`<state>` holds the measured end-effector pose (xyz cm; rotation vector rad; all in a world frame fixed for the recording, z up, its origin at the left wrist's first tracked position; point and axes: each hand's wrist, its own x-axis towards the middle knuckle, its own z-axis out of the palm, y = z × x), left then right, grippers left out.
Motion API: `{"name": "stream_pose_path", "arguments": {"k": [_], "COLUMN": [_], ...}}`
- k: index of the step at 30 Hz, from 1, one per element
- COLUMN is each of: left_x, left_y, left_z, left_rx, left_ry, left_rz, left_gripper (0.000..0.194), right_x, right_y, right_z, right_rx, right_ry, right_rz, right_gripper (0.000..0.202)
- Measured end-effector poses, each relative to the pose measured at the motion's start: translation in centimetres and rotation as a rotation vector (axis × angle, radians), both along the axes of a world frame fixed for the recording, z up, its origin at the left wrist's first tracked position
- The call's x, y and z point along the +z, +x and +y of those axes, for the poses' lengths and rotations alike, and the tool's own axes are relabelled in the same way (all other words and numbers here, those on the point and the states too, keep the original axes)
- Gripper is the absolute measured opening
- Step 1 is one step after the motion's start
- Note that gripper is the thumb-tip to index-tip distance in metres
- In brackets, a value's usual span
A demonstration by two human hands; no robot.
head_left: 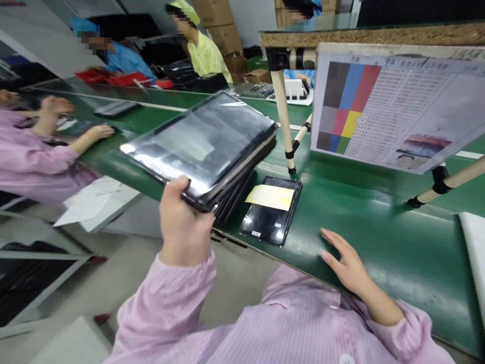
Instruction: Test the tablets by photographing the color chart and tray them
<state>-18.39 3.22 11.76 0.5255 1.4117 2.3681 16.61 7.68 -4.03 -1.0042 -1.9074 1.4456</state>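
My left hand [186, 222] grips the near corner of a stack of tablets [204, 144], thumb on top and fingers underneath. The stack is tilted and held up above the bench; its top screen is glossy and reflects light. Below and behind it, more dark tablets [235, 198] lie stacked at the bench edge, partly hidden. Beside them lies a black tablet [265, 222] with a pale yellow paper slip [271, 196] across it. My right hand [346, 263] is over the near edge of the green bench, fingers apart, holding nothing.
A shelf on cream tube legs [285, 111] stands over the bench [359, 212], with a printed colour chart [390, 106] hanging from it. To the left, a co-worker's pink sleeve [41, 151] reaches over the bench. Red trays [109, 77] and other workers are across the line.
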Motion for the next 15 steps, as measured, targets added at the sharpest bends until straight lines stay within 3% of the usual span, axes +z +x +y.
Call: {"name": "stream_pose_path", "arguments": {"k": [2,4,5,7,9,11,13,15], "left_x": [-1.1,-3.0,-4.2,-6.8,-9.3,-11.2,-12.5,-13.5], "left_y": [4.1,7.9,9.8,13.5,17.2,20.5,23.0,24.0], "left_z": [-3.2,-4.7,-5.0,-4.8,-4.2,-3.7,-3.6,-4.0], "left_rx": [-0.071,-0.176,-0.243,-0.385,-0.507,-0.624,-0.803,-1.12], "left_ry": [0.012,-0.049,-0.093,-0.174,-0.233,-0.283,-0.372,-0.511], "left_rz": [-0.118,-0.227,-0.289,-0.428,-0.558,-0.638,-0.622,-0.498], "left_gripper": [0.019,0.015,0.017,0.027,0.039,0.052,0.063,0.07], "right_x": [2.1,3.7,4.2,4.6,4.2,3.4,2.6,2.2], "right_y": [-3.6,-6.3,-7.1,-7.4,-5.9,-3.1,0.7,4.9], "right_z": [-0.8,-1.5,-1.6,-1.6,-1.1,-0.3,1.0,2.3], "right_rx": [0.074,0.019,-0.045,-0.326,-0.649,-0.848,-0.887,-0.873], "right_ry": [-0.364,-0.606,-0.633,-0.557,-0.422,-0.349,-0.359,-0.415], "right_rz": [0.343,0.668,0.784,0.894,0.882,0.833,0.782,0.71], "right_gripper": [0.088,0.106,0.105,0.086,0.067,0.062,0.062,0.057]}}
